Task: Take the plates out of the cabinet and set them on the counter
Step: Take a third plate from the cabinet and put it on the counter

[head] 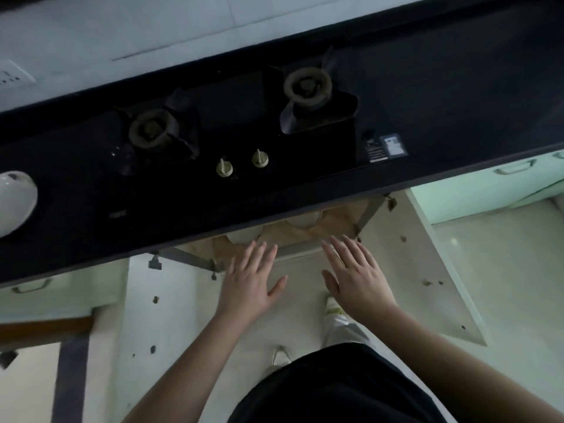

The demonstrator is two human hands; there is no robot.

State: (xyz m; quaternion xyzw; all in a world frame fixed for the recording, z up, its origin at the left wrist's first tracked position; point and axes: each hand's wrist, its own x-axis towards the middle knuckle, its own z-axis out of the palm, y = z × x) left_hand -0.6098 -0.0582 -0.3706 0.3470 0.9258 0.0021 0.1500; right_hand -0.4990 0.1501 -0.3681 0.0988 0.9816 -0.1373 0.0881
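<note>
Below the black counter (427, 96) the cabinet (335, 227) stands with both doors swung out. Inside it, pale plates show only as two rounded edges, one (242, 236) on the left and one (305, 219) further right; the rest is hidden under the counter edge. My left hand (250, 279) and my right hand (357, 276) hover flat in front of the cabinet opening, fingers spread, holding nothing. Their fingertips are just short of the shelf's front edge. A white plate (15, 199) lies on the counter at the far left.
A two-burner gas hob (232, 117) with two knobs (242, 163) is set into the counter. The open cabinet doors (442, 270) flank my arms left and right. Pale green drawers with handles (515, 167) sit on the right. My feet (334, 309) stand on the pale floor.
</note>
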